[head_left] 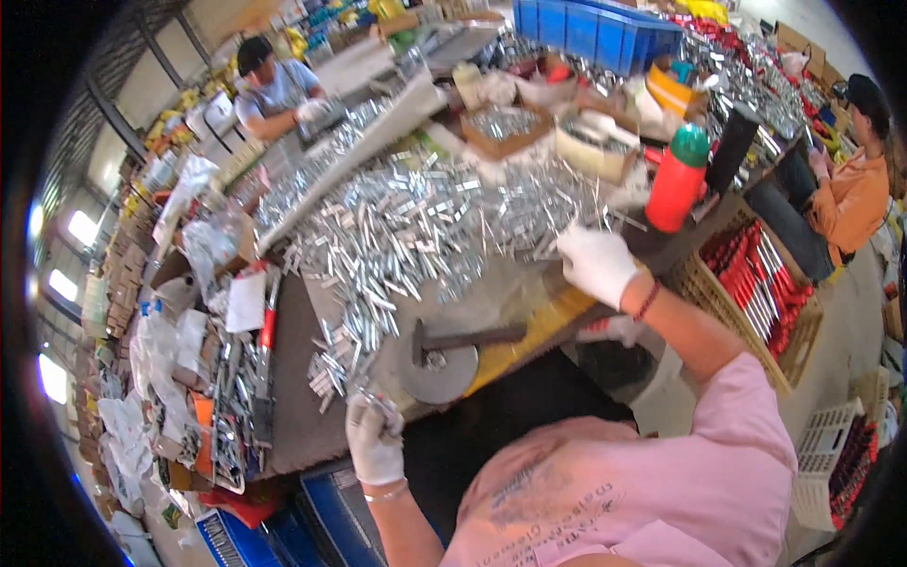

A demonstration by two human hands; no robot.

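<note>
Metal parts [402, 222] | left hand [375, 442] grasping some, count unclear | right hand [597, 265] seen from behind, cannot tell grip

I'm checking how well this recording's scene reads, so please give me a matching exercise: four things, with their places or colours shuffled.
Column one
1. Left hand
2. Right hand
3. Hammer
4. Bottle

Column two
A. White-gloved, at the right end of the pile of silvery metal pieces
B. Red body, green top
C. White-gloved, at the near edge of the table
D. Dark, lying by a round grey disc

Right pairs: 1-C, 2-A, 3-D, 4-B.
</note>
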